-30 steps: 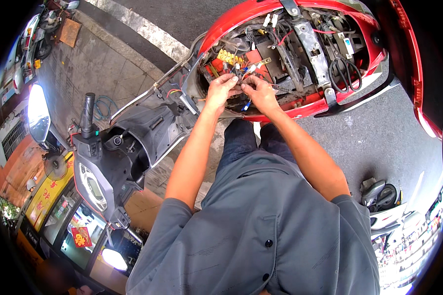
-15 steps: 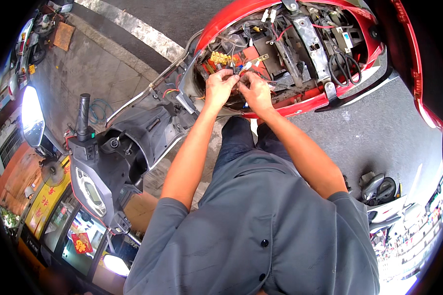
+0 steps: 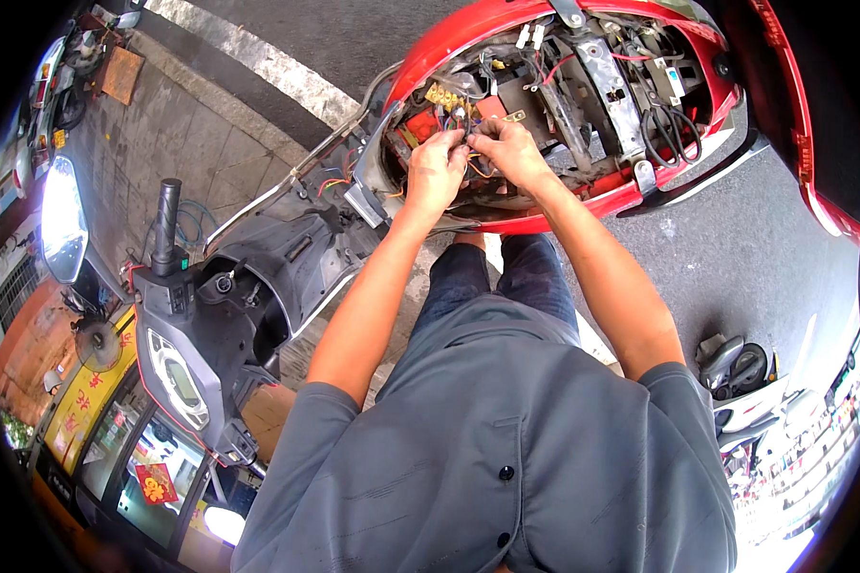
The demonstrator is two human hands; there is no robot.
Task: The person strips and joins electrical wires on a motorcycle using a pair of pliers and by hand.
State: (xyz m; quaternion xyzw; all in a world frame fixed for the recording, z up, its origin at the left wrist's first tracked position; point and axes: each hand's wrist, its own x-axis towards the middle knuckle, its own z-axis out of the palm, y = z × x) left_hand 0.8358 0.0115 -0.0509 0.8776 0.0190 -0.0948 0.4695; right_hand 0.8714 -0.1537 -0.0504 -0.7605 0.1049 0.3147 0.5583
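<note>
An opened red scooter body [image 3: 468,17] exposes a compartment full of wires, a grey metal crossbar [image 3: 602,86], a yellow connector block [image 3: 441,95] and red parts [image 3: 420,127]. My left hand [image 3: 438,170] and my right hand [image 3: 506,155] meet over thin wires [image 3: 478,170] at the compartment's near left end. Both hands have fingers closed in a pinch close together; the small wire pieces between their fingertips are partly hidden. Black looped cables [image 3: 674,138] lie to the right, beside the crossbar.
The grey scooter front, with handlebar grip [image 3: 167,220], mirror [image 3: 62,220] and dashboard [image 3: 177,372], stands at my left. A red panel [image 3: 798,143] is at far right. Other scooters stand on the pavement [image 3: 220,115] and road. A shopfront [image 3: 158,482] is lower left.
My right hand has shifted slightly right and up, its fingers further over the wires. My left hand has moved slightly right. Orange wires now show below the fingers.
</note>
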